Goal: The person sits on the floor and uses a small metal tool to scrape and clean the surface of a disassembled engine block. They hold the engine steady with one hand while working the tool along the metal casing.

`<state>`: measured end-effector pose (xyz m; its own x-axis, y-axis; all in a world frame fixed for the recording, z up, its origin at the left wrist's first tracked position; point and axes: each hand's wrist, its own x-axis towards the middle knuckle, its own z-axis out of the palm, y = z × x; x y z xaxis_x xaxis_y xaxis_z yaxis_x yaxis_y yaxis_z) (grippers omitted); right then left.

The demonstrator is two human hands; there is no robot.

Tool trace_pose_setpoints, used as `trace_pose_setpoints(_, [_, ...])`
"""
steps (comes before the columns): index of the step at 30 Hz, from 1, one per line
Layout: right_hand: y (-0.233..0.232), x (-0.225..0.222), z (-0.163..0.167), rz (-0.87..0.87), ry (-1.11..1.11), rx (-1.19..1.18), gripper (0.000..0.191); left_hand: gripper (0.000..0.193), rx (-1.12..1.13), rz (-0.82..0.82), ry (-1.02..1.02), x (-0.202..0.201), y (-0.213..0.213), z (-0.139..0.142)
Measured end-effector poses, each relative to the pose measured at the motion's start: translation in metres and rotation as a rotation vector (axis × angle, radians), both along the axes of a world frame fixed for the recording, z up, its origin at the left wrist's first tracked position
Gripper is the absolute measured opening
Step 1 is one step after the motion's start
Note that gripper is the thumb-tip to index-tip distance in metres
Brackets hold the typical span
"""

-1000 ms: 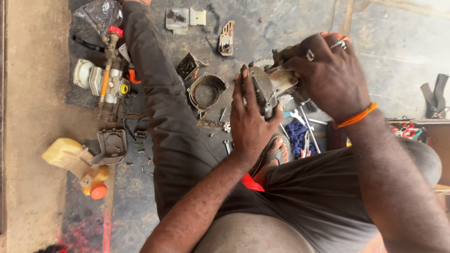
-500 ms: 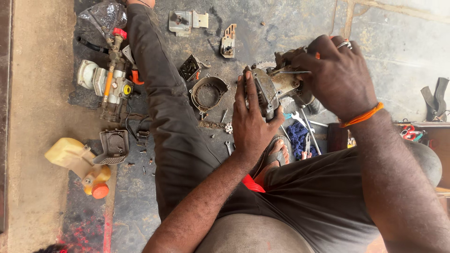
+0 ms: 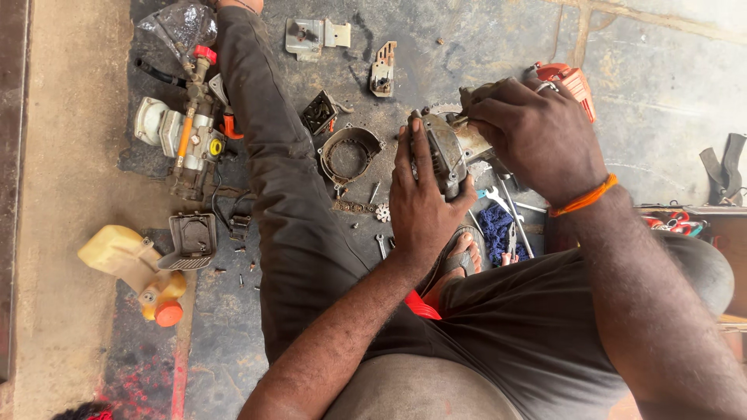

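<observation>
Grey metal engine housing (image 3: 447, 152) sits above the concrete floor (image 3: 638, 70), in front of the seated person's lap, gripped from both sides. Left hand (image 3: 420, 206) clasps its near side, fingers stretched flat up along the casing and thumb hooked round the right edge. Right hand (image 3: 537, 136) is curled closed over the top end, fingers bunched; whether a tool is pinched there cannot be told. Just left lies a round black metal ring (image 3: 350, 153), with small screws near it. Below the housing lie wrenches (image 3: 498, 202) and a blue cloth (image 3: 494, 229). Further left, beyond the outstretched leg (image 3: 288, 202), rest a carburettor assembly (image 3: 183, 136) and a yellow fuel tank (image 3: 132, 264).
</observation>
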<state>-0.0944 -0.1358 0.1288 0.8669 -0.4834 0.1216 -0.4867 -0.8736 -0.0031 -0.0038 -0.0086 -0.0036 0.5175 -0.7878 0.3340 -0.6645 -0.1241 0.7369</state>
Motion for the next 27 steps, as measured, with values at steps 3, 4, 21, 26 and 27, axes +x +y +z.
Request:
trace_pose_setpoints(3, [-0.003,0.000,0.000,0.046,-0.048,0.031,0.021,0.108,-0.012,0.002,-0.028,0.000,0.001,0.000])
trace_pose_setpoints(4, [-0.003,0.000,-0.001,0.049,-0.052,0.024,0.021,0.108,-0.009,0.002,-0.035,0.001,0.000,0.000])
trace_pose_setpoints(21, [0.000,0.000,0.009,-0.093,-0.237,0.324,0.019,0.106,-0.009,0.025,-0.029,-0.001,0.001,0.004])
trace_pose_setpoints(26, [0.000,0.000,0.006,-0.227,-0.246,0.483,0.025,0.105,-0.020,0.016,-0.023,-0.002,0.001,0.004])
trace_pose_setpoints(27, [0.000,0.001,0.003,-0.241,-0.263,0.486,0.026,0.105,-0.025,0.018,-0.026,-0.001,0.002,0.004])
